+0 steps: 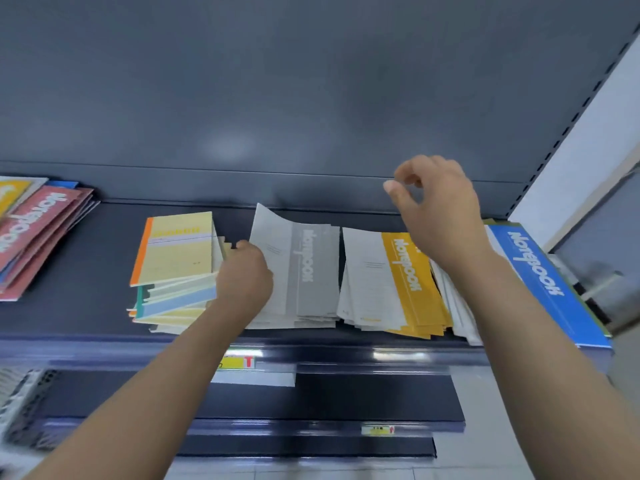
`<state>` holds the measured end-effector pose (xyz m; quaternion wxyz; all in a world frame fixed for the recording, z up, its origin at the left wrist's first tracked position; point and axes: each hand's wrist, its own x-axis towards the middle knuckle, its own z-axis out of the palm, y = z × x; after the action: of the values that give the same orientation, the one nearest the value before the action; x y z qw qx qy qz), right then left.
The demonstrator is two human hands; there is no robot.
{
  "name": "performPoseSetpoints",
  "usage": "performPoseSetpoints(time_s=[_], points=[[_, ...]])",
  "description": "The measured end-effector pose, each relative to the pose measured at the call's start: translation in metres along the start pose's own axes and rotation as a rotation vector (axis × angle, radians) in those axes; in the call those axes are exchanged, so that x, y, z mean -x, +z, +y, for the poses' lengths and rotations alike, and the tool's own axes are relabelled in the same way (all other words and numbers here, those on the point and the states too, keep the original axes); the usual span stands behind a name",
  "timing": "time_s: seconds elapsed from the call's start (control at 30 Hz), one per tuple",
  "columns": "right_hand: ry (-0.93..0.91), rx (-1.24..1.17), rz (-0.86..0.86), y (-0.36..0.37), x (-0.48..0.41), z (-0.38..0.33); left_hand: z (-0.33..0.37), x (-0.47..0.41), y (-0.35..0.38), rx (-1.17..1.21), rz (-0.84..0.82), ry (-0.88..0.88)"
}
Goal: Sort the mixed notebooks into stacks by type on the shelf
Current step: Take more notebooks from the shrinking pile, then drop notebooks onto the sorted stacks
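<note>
On the dark shelf (104,271) lie several notebook stacks. A pale-yellow stack with an orange spine (173,258) sits left of centre. Beside it is a grey-and-white notebook stack (301,271); my left hand (244,271) grips the left edge of its top notebook, whose far corner curls up. Right of that lies a yellow-and-white notebook stack (391,285). My right hand (436,209) hovers above this stack, fingers loosely curled, holding nothing. A blue notebook stack (540,282) sits at the far right, and a red stack (31,237) at the far left.
The grey back panel (311,98) rises behind the shelf, and a slotted upright (568,126) stands at the right. Lower shelves (346,396) with price tags (239,362) lie below. Spiral-bound books (24,403) show at bottom left.
</note>
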<state>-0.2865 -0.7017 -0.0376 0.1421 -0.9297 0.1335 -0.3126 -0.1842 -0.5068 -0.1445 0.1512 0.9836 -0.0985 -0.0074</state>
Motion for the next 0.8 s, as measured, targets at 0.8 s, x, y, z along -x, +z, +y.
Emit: performPoseSetpoints(time_s=[0.8], points=[[-0.446, -0.216, -0.03, 0.105, -0.003, -0.313, -0.244, 0.041, -0.172, -0.108, 0.733, 0.101]])
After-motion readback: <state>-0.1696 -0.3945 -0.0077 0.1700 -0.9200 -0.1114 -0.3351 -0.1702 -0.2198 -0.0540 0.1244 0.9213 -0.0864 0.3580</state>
